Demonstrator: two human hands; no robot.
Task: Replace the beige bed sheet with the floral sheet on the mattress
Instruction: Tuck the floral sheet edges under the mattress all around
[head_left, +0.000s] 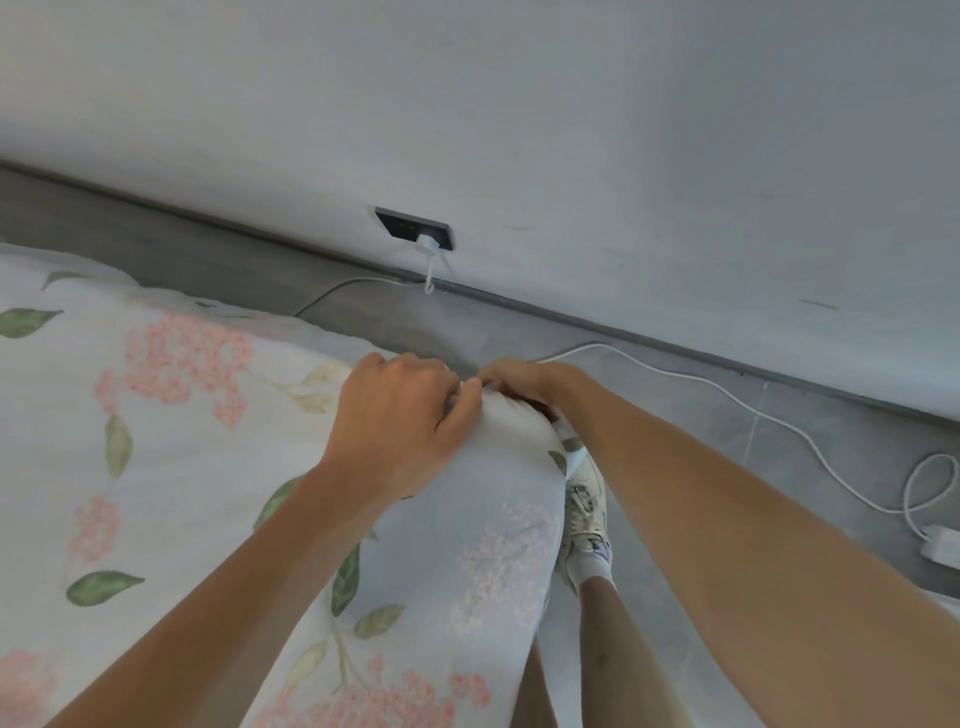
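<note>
One pale grey plastered wall (519, 104) fills the upper half of what we see, and it meets one grey tiled floor (675, 415) along a dark skirting line. Next in size comes one white cotton sheet printed with pink flower clusters and green leaves (182, 415), the floral sheet of the task; it lies spread over the mattress at the left and runs down to the corner nearest us, where it rounds over the edge. We cannot make out any beige sheet beneath it.

Two bare forearms reach in from the bottom. Our left hand (400, 415) lies on top of the corner with its fingers curled, bunching and gripping a fold of the floral cloth. Our right hand (524, 379) sits just beside it, touching it at the fingertips, with its fingers bent down over the same corner and pinching the cloth's edge; the fingertips themselves are partly hidden behind the fabric.

Below the right forearm we count one cream lace-up sneaker (584, 514) with a white sock, standing on the floor just beside the mattress.

One white cable (753, 410) trails across the tiles and loops at the right near one white adapter block (943, 543). One dark rectangular wall socket (410, 227) holds one white plug (427, 243), low on the wall.
</note>
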